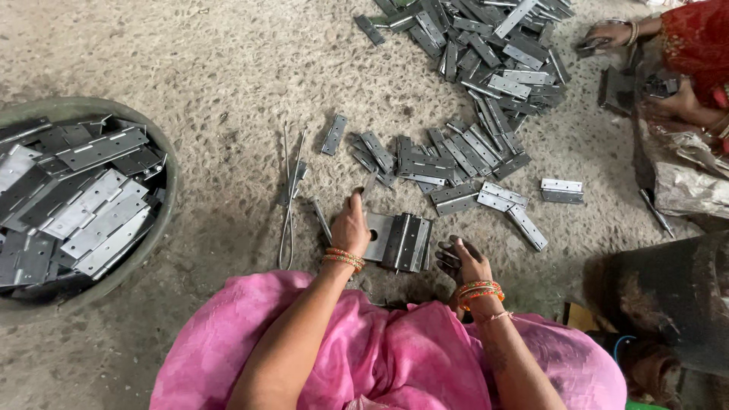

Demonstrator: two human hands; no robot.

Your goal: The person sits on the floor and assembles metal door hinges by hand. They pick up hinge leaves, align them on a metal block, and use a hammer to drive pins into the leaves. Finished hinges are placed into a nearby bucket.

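Now assembling hinges on floor: left hand (351, 226) grasping thin pin, tip by hinge stack (400, 241); right hand (460, 260) loosely curled, empty, right of stack. Next probably needs pin aligned with knuckle.

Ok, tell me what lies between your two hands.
In the head view, a small stack of grey metal hinges lies on the floor between the left hand and the right hand.
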